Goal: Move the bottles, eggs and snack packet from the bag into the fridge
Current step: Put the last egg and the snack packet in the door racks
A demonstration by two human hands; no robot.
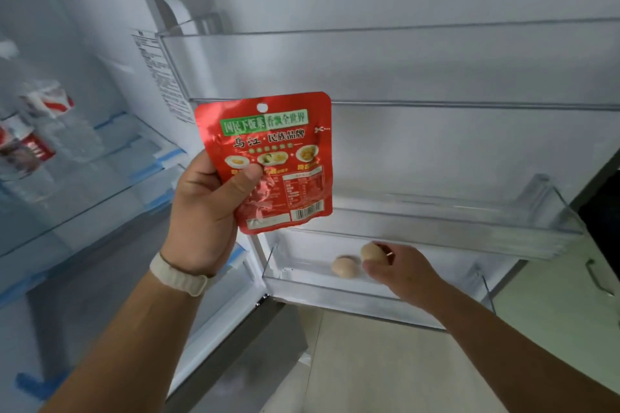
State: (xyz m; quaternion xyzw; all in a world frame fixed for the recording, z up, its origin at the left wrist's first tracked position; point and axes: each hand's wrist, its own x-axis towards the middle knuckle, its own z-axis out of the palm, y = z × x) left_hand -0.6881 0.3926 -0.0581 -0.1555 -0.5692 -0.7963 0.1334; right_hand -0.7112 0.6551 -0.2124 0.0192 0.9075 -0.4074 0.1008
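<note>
1. Snack packet (268,161): a red pouch, held upright in the air before the open fridge door, at 12 o'clock from the lowest door bin (335,293). It is not yet stowed.
2. Left hand (208,208): the thumb presses the pouch's front, with the fingers hidden behind it, clamped on the lower left part. The film is glossy and held on one side only, so a slack pinch could let it slide and drop onto the eggs.
3. Right hand (402,273): the fingers are curled round an egg (370,251), low inside the lowest bin. A second egg (343,266) lies loose at 9 o'clock from it, just beside.
4. Risk: the held egg could be set down hard or knocked against its neighbour, cracking a shell.
5. Risk: both eggs are round and nothing visible cradles them, so they would likely roll and collide when the door swings.
6. Risk: the middle door bin (436,223) overhangs at 12 o'clock, and a rising wrist could clip its rim.
7. Bottles (50,134): at 9 o'clock from the pouch, on a glass shelf inside, and blurred.
</note>
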